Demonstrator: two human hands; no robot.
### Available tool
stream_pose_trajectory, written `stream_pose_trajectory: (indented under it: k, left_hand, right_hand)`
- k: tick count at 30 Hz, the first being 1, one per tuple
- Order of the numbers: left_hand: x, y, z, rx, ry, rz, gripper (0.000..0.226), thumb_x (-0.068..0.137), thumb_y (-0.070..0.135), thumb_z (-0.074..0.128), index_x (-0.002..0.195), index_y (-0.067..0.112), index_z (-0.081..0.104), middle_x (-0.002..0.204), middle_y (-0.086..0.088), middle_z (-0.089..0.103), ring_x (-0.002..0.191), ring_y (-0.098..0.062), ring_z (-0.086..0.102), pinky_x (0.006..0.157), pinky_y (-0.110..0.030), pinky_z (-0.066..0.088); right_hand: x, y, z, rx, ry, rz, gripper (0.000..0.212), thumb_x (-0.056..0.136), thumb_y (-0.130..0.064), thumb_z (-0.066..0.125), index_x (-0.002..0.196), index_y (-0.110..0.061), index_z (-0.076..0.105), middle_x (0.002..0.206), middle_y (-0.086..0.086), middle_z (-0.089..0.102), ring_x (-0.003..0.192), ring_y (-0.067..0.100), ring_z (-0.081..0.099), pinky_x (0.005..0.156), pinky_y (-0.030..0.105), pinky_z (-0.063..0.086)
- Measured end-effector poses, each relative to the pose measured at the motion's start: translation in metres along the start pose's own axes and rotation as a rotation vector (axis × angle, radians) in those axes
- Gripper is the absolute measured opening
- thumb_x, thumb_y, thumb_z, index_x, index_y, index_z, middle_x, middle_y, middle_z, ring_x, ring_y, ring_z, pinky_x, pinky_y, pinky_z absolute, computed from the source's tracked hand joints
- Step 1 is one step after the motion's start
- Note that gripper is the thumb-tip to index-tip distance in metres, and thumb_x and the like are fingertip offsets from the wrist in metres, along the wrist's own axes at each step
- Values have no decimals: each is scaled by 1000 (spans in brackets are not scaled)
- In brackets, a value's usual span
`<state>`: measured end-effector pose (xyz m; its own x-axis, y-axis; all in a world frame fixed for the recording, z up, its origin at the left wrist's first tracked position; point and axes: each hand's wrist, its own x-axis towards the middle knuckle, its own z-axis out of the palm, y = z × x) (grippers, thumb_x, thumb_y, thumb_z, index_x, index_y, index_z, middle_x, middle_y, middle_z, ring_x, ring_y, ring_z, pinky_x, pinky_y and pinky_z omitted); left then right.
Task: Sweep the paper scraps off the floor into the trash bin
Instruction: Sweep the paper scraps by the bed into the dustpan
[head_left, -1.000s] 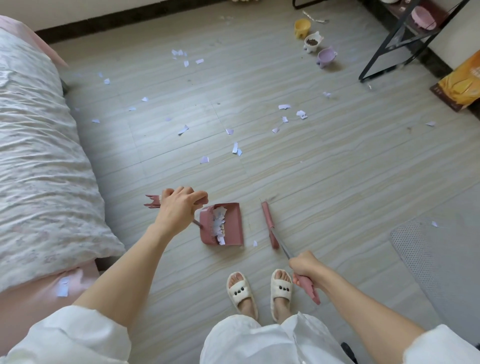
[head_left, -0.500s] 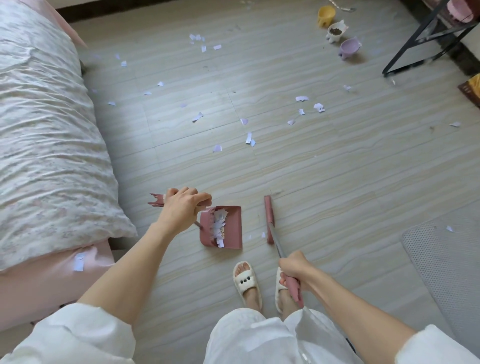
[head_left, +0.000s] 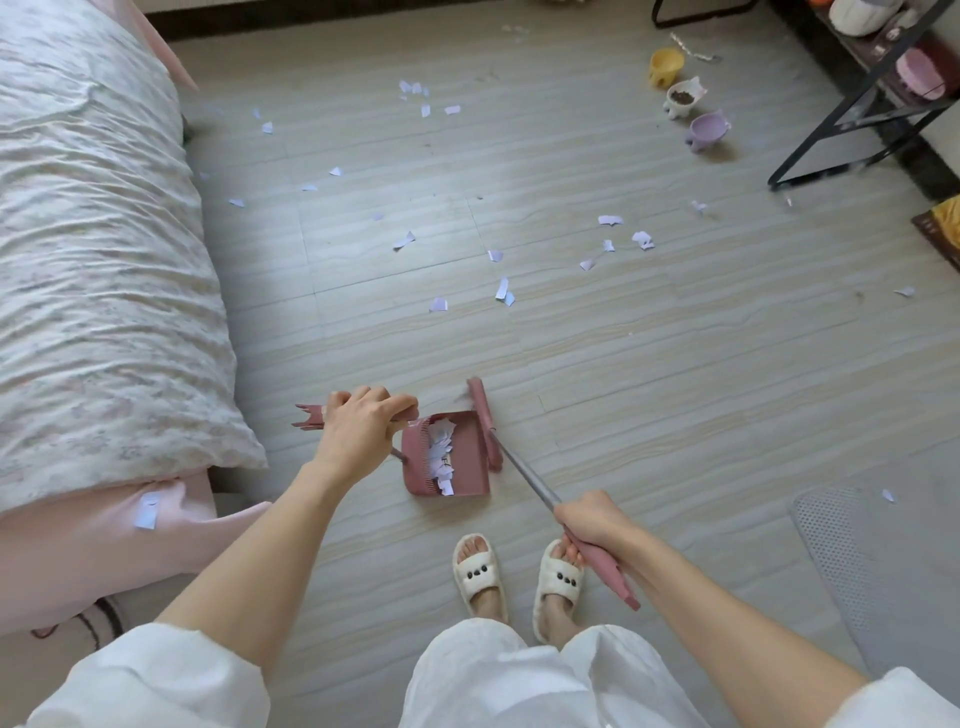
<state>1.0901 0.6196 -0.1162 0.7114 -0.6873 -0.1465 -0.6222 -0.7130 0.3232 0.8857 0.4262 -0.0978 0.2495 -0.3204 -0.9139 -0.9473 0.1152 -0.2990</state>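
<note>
Mid-task: left hand (head_left: 358, 431) grips dustpan (head_left: 457, 457) holding some scraps; right hand (head_left: 592, 522) grips broom (head_left: 485, 423); many paper scraps (head_left: 501, 288) remain on floor (head_left: 675, 364).

No readable text anywhere.

One paper scrap (head_left: 445, 460) in the dustpan (head_left: 467, 467) carries a small dark mark, too blurred to read; the yellow package (head_left: 946, 221) at the far right edge shows no legible lettering.

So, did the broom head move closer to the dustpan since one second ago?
Yes. The broom head now touches the open edge of the dustpan; earlier a strip of bare floor separated them.
</note>
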Motion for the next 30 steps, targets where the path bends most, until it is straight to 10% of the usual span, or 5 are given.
stream_pose_trajectory:
  k: [18, 21, 30]
  left_hand:
    - [-4, 2, 3, -34, 129, -403, 19, 96, 28, 50, 104, 26, 66, 91, -3, 61, 98, -23, 53, 82, -35, 22]
    - [1, 4, 1, -22, 112, -410, 18, 96, 27, 49, 103, 28, 65, 92, -2, 60, 99, -22, 52, 81, -35, 21]
    - [-14, -5, -6, -61, 129, -500, 19, 96, 22, 49, 104, 29, 65, 91, 0, 59, 98, -20, 52, 82, -35, 23]
  right_hand:
    - [30, -23, 17, -640, 15, -86, 12, 92, -9, 44, 89, -1, 53, 82, 11, 53, 44, 11, 48, 35, 17, 35]
    - [26, -13, 12, -564, -57, -98, 24, 90, -11, 47, 66, -7, 45, 66, 9, 52, 31, 8, 46, 32, 13, 32]
    - [16, -29, 0, -390, -34, -126, 12, 87, -8, 44, 87, 0, 52, 63, 10, 52, 34, 15, 49, 39, 21, 39]
